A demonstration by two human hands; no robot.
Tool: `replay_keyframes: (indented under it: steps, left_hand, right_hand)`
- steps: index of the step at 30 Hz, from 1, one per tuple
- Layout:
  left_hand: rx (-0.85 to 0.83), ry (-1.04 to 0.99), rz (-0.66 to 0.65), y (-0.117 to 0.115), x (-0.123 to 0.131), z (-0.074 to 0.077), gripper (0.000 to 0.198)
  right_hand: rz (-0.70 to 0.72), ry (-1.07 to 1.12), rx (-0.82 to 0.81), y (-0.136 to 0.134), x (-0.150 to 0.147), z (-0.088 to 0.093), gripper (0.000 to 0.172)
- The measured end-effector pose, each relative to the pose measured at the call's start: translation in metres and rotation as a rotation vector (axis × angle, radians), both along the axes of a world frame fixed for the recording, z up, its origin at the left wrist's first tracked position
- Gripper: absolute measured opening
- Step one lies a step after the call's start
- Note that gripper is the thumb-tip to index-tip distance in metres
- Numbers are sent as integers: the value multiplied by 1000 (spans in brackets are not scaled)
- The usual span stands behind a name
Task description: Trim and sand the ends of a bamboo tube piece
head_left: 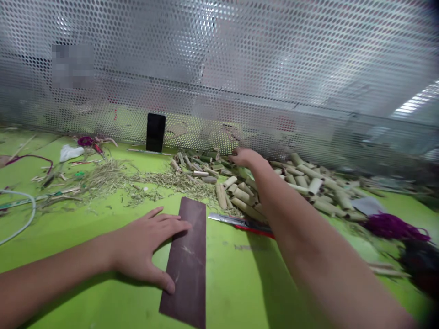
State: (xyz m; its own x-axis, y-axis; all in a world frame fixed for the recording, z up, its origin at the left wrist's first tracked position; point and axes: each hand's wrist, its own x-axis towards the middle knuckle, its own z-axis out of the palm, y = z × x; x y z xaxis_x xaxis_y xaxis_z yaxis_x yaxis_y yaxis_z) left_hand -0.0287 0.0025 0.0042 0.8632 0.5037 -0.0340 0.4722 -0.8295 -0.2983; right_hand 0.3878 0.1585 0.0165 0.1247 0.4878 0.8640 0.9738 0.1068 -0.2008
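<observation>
My left hand (151, 249) lies open with fingers spread, its fingertips and thumb resting on a flat dark brown strip (190, 260) that looks like sandpaper. Pale dusty marks show on the strip. Stretched out to the far side of the table, my right hand (244, 157) is at the back of a heap of short cut bamboo tubes (245, 196). Its fingers are small and partly hidden, so whether they grip a tube cannot be made out. A red utility knife (240, 223) with its blade out lies beneath my right forearm, to the right of the strip.
A black phone (155, 132) stands against a perforated metal screen (206, 59). Plant shavings (109, 178) litter the green table (113, 301). Purple yarn (394, 226) lies at the right, a white cable (32, 214) at the left, and crumpled white tissue (71, 152) farther back.
</observation>
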Motion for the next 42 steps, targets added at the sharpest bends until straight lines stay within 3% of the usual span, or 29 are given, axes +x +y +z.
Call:
replay_keyframes:
  steps: [7, 14, 23, 27, 30, 36, 42]
  left_hand:
    - [-5, 17, 41, -3, 2, 1, 102]
    - [-9, 23, 36, -2, 1, 1, 103]
    - [42, -12, -49, 2, -2, -3, 103]
    - [64, -47, -128, 4, -5, -5, 98]
    - [106, -63, -154, 4, -4, -7, 81]
    - [226, -129, -227, 5, -3, -10, 44]
    - [330, -208, -330, 10, -5, -13, 26]
  right_hand:
    - [-12, 107, -202, 2, -28, 29, 40]
    - [6, 154, -273, -6, -46, 32, 61]
    - [153, 312, -168, -24, -49, 34, 25]
    - [355, 486, -3, -51, -46, 33, 20]
    - [587, 643, 76, -70, -58, 17, 18]
    - [1087, 888, -18, -112, -96, -23, 27]
    - [1429, 1037, -201, -155, -131, -43, 36]
